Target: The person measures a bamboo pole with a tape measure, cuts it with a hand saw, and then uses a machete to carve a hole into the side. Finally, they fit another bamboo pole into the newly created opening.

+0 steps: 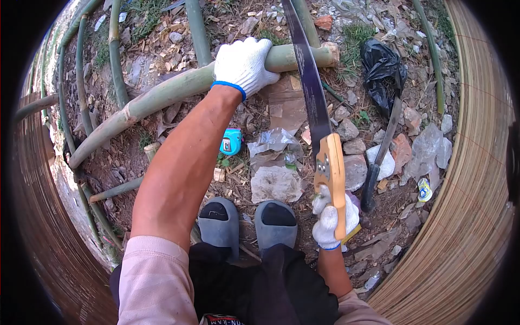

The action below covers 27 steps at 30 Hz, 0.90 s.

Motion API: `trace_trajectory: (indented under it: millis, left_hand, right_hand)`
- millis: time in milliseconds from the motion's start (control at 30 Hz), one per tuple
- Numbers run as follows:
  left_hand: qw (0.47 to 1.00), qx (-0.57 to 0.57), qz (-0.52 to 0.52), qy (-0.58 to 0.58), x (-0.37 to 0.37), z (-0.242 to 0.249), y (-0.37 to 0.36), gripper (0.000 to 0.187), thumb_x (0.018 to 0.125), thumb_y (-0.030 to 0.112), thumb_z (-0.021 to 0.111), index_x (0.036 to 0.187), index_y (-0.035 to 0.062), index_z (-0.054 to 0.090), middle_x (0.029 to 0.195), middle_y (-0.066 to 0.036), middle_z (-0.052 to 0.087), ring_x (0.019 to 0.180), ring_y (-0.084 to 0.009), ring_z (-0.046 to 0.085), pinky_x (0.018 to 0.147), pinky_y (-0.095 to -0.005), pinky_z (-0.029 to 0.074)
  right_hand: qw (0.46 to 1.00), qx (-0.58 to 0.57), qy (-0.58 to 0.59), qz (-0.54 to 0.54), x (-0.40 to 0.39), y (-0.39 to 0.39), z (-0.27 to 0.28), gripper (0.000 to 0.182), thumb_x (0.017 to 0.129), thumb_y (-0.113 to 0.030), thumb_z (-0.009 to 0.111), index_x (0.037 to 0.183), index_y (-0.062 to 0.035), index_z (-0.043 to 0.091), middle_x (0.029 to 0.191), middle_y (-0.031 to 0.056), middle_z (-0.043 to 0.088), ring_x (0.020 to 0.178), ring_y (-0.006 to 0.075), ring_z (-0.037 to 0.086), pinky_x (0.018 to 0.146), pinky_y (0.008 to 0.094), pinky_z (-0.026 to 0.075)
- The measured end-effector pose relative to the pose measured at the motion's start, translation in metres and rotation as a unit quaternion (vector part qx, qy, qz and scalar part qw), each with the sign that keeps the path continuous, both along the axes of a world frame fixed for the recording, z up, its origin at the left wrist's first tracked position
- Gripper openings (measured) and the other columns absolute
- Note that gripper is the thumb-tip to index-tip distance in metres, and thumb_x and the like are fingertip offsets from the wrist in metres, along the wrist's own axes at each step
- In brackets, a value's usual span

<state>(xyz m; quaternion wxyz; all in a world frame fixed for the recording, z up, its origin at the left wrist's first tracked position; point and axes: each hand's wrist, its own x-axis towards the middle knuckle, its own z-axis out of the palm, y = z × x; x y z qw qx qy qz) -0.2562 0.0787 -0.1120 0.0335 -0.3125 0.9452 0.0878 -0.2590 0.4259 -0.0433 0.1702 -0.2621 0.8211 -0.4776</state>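
My left hand point(243, 66), in a white knitted glove, wraps round a thick green bamboo pole point(162, 96) close to its right end. The pole slants from the lower left up to the right, above the ground litter. In my right hand point(330, 219), also gloved, is the wooden handle of a hand saw point(314, 92). Its long dark blade points away from me and crosses the pole just right of my left hand. A turquoise tape measure point(231, 141) lies on the ground beside my left forearm.
A machete point(383, 157) with a black handle lies to the right, below a black plastic bag point(382, 73). Stones point(277, 184), wood chips and plastic scraps cover the ground. More bamboo poles point(116, 54) lie at the upper left. Bundled slats point(476, 135) curve along the right side.
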Motion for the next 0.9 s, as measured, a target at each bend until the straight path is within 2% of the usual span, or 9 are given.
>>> trace_trajectory:
  millis: [33, 100, 200, 300, 467, 567, 633, 767, 900]
  left_hand:
    - [1.0, -0.001, 0.0, 0.001, -0.001, 0.0, 0.002, 0.055, 0.076, 0.051, 0.083, 0.119, 0.0179, 0.072, 0.109, -0.013, 0.073, 0.1, -0.0333, 0.074, 0.088, -0.0487, 0.058]
    - [1.0, 0.009, 0.0, -0.008, -0.004, 0.002, 0.001, 0.055, 0.076, 0.051, 0.083, 0.119, 0.018, 0.072, 0.109, -0.013, 0.073, 0.101, -0.0334, 0.074, 0.088, -0.0488, 0.058]
    - [1.0, 0.016, -0.007, -0.008, 0.0, -0.001, 0.001, 0.055, 0.076, 0.05, 0.083, 0.119, 0.0177, 0.072, 0.11, -0.013, 0.073, 0.1, -0.0334, 0.074, 0.088, -0.049, 0.058]
    - [1.0, 0.019, -0.005, 0.005, -0.001, -0.001, -0.001, 0.054, 0.076, 0.049, 0.083, 0.118, 0.0174, 0.072, 0.109, -0.013, 0.074, 0.1, -0.0333, 0.074, 0.088, -0.0493, 0.058]
    - [1.0, 0.011, -0.003, 0.006, -0.001, -0.004, -0.001, 0.053, 0.076, 0.051, 0.083, 0.116, 0.0175, 0.072, 0.105, -0.013, 0.073, 0.098, -0.0333, 0.074, 0.085, -0.0491, 0.058]
    - [1.0, 0.016, -0.008, -0.018, 0.002, 0.005, -0.001, 0.054, 0.076, 0.051, 0.082, 0.119, 0.0181, 0.072, 0.106, -0.014, 0.073, 0.098, -0.0338, 0.074, 0.085, -0.049, 0.058]
    - [1.0, 0.011, -0.007, 0.018, 0.004, 0.001, 0.003, 0.055, 0.076, 0.05, 0.082, 0.119, 0.0179, 0.072, 0.107, -0.014, 0.073, 0.098, -0.0337, 0.074, 0.086, -0.0486, 0.058]
    - [0.999, 0.03, 0.002, -0.017, 0.002, 0.004, 0.004, 0.052, 0.076, 0.049, 0.082, 0.116, 0.0183, 0.072, 0.108, -0.013, 0.073, 0.099, -0.0333, 0.073, 0.087, -0.0482, 0.057]
    - [1.0, 0.025, -0.002, -0.012, 0.002, 0.002, 0.003, 0.051, 0.077, 0.049, 0.082, 0.115, 0.0174, 0.072, 0.108, -0.014, 0.073, 0.099, -0.0342, 0.073, 0.085, -0.049, 0.058]
  right_hand:
    - [0.999, -0.027, 0.011, 0.025, -0.017, -0.025, 0.0, 0.032, 0.095, -0.023, 0.067, 0.104, 0.0072, 0.074, 0.075, 0.013, 0.072, 0.061, 0.0233, 0.07, 0.061, 0.033, 0.056]
    - [0.997, -0.042, 0.05, 0.041, -0.036, -0.074, -0.01, 0.02, 0.089, -0.01, 0.07, 0.101, 0.0056, 0.071, 0.082, 0.0176, 0.072, 0.066, 0.0337, 0.071, 0.063, 0.0377, 0.055]
    - [0.995, -0.053, 0.065, 0.061, -0.02, -0.056, -0.012, 0.019, 0.088, -0.01, 0.07, 0.1, 0.0052, 0.072, 0.082, 0.0162, 0.072, 0.065, 0.0338, 0.07, 0.06, 0.0377, 0.055]
    - [0.999, -0.021, -0.027, 0.011, 0.017, 0.032, 0.0, 0.049, 0.099, -0.04, 0.059, 0.101, 0.0063, 0.077, 0.065, 0.0076, 0.067, 0.056, 0.0181, 0.068, 0.06, 0.0328, 0.057]
    - [0.996, -0.076, 0.034, 0.021, -0.025, -0.053, -0.023, 0.049, 0.101, -0.038, 0.064, 0.107, 0.0106, 0.072, 0.071, 0.0094, 0.068, 0.056, 0.0142, 0.062, 0.054, 0.0301, 0.05]
    - [0.993, -0.056, 0.071, 0.073, -0.045, -0.096, -0.015, 0.045, 0.099, -0.035, 0.069, 0.11, 0.008, 0.072, 0.077, 0.0087, 0.071, 0.062, 0.0142, 0.066, 0.055, 0.0299, 0.05]
    - [0.996, -0.076, -0.039, -0.01, 0.004, 0.0, -0.019, 0.041, 0.098, -0.033, 0.068, 0.099, 0.007, 0.075, 0.074, 0.0132, 0.072, 0.061, 0.0246, 0.071, 0.06, 0.0343, 0.057]
    - [0.999, -0.038, 0.025, 0.03, 0.008, 0.022, 0.001, 0.047, 0.099, -0.038, 0.063, 0.096, 0.0064, 0.077, 0.068, 0.011, 0.072, 0.056, 0.0225, 0.07, 0.057, 0.0342, 0.057]
    - [0.996, -0.059, 0.043, 0.044, -0.039, -0.081, -0.017, 0.016, 0.089, -0.006, 0.072, 0.101, 0.0044, 0.072, 0.077, 0.0134, 0.069, 0.062, 0.0324, 0.067, 0.06, 0.0381, 0.054]
